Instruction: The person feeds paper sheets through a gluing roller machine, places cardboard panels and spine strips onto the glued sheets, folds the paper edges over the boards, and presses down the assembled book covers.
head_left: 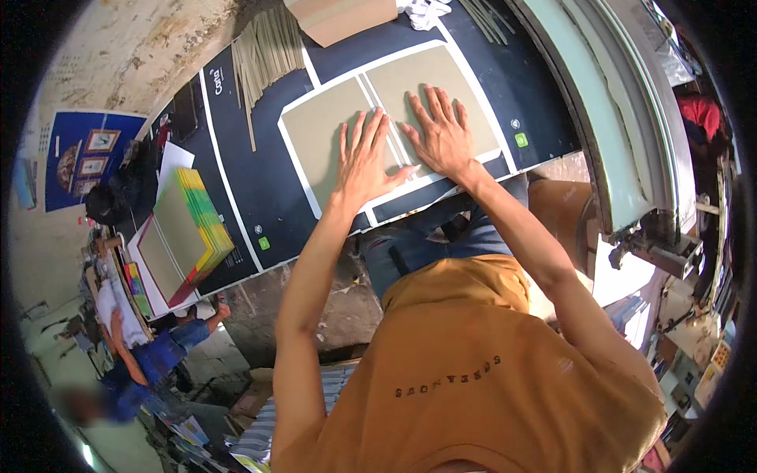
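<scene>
Two grey-beige boards (pixel 315 134) lie side by side on a larger white sheet (pixel 295 175), with narrow strips in the gap between them. The sheet's white border shows all round the boards. My left hand (pixel 365 158) rests flat on the left board near the middle gap, fingers stretched, thumb reaching across the gap. Flat on the right board lies my right hand (pixel 443 134), its fingers spread. Neither hand grips anything. What is under the palms is hidden.
The dark table (pixel 268 213) carries a bundle of thin board strips (pixel 268 47), a cardboard box (pixel 339 20) and a stack of covers with coloured edges (pixel 183 229). A large pale green machine (pixel 607 102) stands at the right. Another person (pixel 158 355) is at lower left.
</scene>
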`<action>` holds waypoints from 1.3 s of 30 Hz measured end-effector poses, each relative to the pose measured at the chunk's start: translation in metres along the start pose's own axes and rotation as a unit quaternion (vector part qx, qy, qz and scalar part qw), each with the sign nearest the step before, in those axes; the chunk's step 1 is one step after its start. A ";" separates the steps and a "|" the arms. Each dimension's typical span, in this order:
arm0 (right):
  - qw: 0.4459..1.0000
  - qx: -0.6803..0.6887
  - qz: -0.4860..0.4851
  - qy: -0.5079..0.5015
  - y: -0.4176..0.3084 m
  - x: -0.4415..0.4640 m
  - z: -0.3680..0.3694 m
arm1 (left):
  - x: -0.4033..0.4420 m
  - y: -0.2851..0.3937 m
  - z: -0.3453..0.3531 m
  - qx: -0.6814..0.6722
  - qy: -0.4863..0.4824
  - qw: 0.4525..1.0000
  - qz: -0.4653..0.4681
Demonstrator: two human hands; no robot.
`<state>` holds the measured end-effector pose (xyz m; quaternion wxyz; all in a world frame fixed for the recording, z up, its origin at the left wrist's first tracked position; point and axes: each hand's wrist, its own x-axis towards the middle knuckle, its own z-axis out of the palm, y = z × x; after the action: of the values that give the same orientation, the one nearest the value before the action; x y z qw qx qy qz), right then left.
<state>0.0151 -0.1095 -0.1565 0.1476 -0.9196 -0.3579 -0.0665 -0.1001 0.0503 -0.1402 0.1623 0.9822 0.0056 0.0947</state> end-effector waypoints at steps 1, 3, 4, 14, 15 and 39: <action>1.000 0.001 0.005 0.002 -0.001 0.000 0.001 | 0.000 -0.001 0.001 0.003 0.000 1.000 0.003; 1.000 0.004 0.012 0.006 -0.003 -0.001 0.003 | 0.000 -0.004 0.004 0.008 0.001 1.000 0.008; 1.000 0.006 0.013 0.008 -0.003 -0.001 0.003 | 0.000 -0.005 0.005 0.009 0.004 1.000 0.009; 1.000 0.011 0.029 -0.005 -0.007 -0.002 0.000 | 0.001 -0.004 0.006 0.004 -0.001 1.000 0.006; 1.000 0.008 0.029 -0.004 -0.007 -0.002 0.000 | 0.001 -0.003 0.006 0.004 0.000 1.000 0.005; 0.999 -0.005 0.033 -0.027 -0.009 0.000 -0.008 | 0.044 -0.055 0.005 0.020 0.007 1.000 0.019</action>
<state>0.0087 -0.1055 -0.1469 0.1355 -0.9332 -0.3304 -0.0386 -0.0552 0.1024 -0.1542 0.1411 0.9844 -0.0105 0.1047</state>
